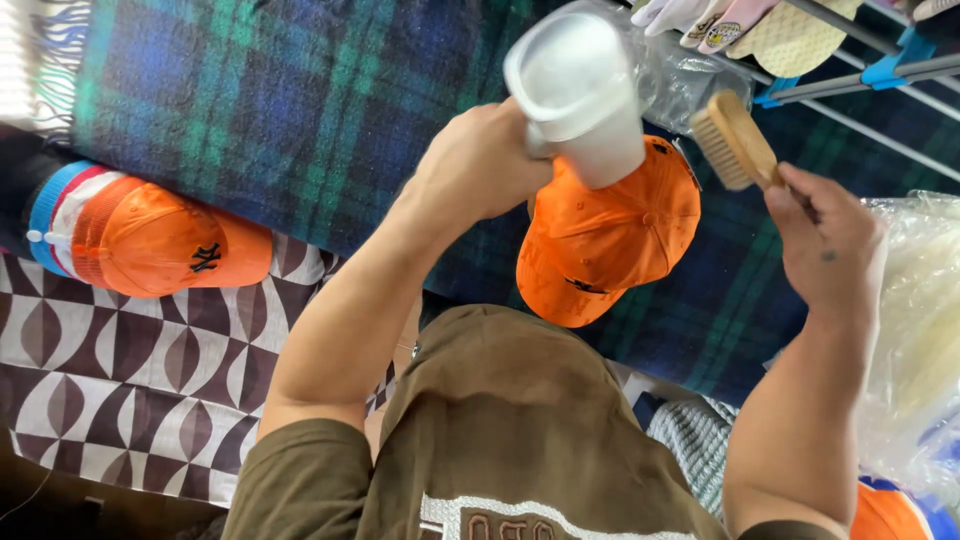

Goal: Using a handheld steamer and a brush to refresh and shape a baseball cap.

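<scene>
A person, seen from a head camera that looks down over an olive-brown shirt (500, 430), is in the middle of brushing a cap. The left hand (480, 160) is closed around a white, smooth, rounded plastic cap form (580, 95), holding it up above a dark blue and green plaid blanket (290, 100). A bright orange cloth baseball cap (605, 235) hangs off the form, brim pointing down toward the person. The right hand (825, 245) is closed on the handle of a small pale wooden brush (735, 140), bristles facing the cap, just beside it but not touching.

By the look of it, the next stroke calls for bringing the bristles onto the crown while the left hand keeps the form steady.

The cap looks clean and evenly coloured, with stitched panels and small eyelets. A second orange cap (165, 240) lies at the left, well apart.
</scene>
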